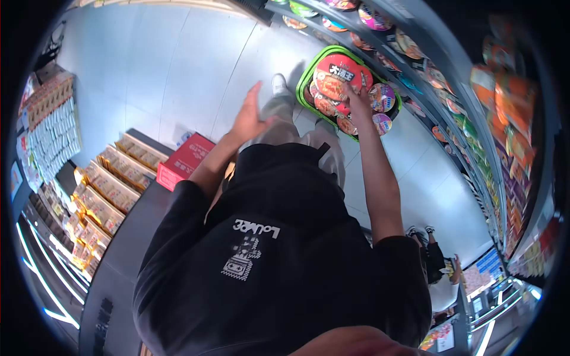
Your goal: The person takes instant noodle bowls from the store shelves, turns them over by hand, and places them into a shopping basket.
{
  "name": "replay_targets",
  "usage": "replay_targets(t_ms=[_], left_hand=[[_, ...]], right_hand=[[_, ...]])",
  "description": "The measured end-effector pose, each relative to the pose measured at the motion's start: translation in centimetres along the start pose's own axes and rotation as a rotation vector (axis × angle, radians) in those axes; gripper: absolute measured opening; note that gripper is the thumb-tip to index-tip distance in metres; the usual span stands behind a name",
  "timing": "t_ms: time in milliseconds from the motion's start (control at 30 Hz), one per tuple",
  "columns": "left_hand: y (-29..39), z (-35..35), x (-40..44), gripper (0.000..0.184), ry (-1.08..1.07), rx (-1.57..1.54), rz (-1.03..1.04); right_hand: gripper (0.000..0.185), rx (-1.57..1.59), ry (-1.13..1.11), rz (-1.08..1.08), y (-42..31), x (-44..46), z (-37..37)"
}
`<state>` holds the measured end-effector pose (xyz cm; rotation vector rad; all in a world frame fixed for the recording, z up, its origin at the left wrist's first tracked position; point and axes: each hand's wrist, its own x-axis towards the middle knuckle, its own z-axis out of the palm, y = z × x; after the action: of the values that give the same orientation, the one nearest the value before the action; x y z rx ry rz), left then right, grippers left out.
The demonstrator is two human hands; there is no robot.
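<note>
A basket with a bright green rim [301, 90] stands on the floor ahead of me, filled with several instant noodle bowls. On top lies a red noodle bowl [335, 71] with large Chinese lettering on its lid. My right hand [357, 101] reaches down into the basket, its fingers at the near right edge of that red bowl and seemingly gripping it. Purple-and-white noodle cups [382, 97] sit just to the right of this hand. My left hand [249, 115] hangs in the air left of the basket, fingers stretched out, holding nothing.
Shelves of noodle bowls [409, 44] run along the right side, close to the basket. At left are a red box [191, 155] and a stepped display of packets [110, 178]. Another person [436, 258] is at the lower right.
</note>
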<state>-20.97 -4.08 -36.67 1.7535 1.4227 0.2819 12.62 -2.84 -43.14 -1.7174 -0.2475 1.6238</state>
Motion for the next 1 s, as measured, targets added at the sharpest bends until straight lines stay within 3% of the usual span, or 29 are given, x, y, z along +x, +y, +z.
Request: replay_targets(t_ms=[33, 133, 167, 300, 400, 500, 633, 767, 833, 900, 967, 1000], left_hand=[[-3.2, 0.2, -1.9, 0.106, 0.007, -0.039, -0.13], [-10.1, 0.0, -7.5, 0.103, 0.088, -0.049, -0.417], [-11.5, 0.0, -9.5, 0.101, 0.103, -0.056, -0.553], [-16.6, 0.7, -16.6, 0.099, 0.082, 0.056, -0.576], [-16.9, 1.0, -18.9, 0.099, -0.016, -0.016, -0.841], [-17.8, 2.6, -20.0, 0.099, -0.029, -0.092, -0.878], [-18.9, 3.9, -20.1, 0.099, -0.069, -0.073, -0.772], [-18.6, 4.2, -18.5, 0.096, -0.094, -0.107, -0.817], [-19.0, 4.5, -18.3, 0.092, -0.111, -0.126, -0.833], [-19.1, 4.8, -18.3, 0.091, -0.098, -0.115, -0.82], [-19.2, 5.1, -18.2, 0.091, -0.088, -0.103, -0.803], [-19.3, 5.2, -18.6, 0.091, -0.1, -0.118, -0.806]], right_hand=[[0.052, -0.146, 0.065, 0.001, 0.9, 2.1, 0.3], [0.061, -0.185, 0.015, 0.009, 8.1, 13.3, -1.7], [0.062, -0.184, 0.003, 0.087, 7.1, 13.4, -0.9], [0.048, -0.198, -0.014, 0.196, 11.4, 20.7, -1.7], [0.042, -0.227, 0.027, 0.193, 12.6, 21.5, -1.3], [0.043, -0.351, 0.167, 0.2, 14.7, 22.6, -2.4], [0.041, -0.317, 0.191, 0.138, 16.6, 23.4, -4.0], [0.039, -0.419, 0.234, 0.086, 16.3, 22.2, -4.2], [0.04, -0.684, 0.298, -0.045, 18.3, 23.2, -4.8], [0.038, -0.695, 0.366, -0.05, 19.3, 23.3, -4.1], [0.038, -1.013, 0.491, -0.139, 19.5, 23.4, -3.6], [0.038, -1.01, 0.494, -0.134, 19.4, 23.7, -3.8]])
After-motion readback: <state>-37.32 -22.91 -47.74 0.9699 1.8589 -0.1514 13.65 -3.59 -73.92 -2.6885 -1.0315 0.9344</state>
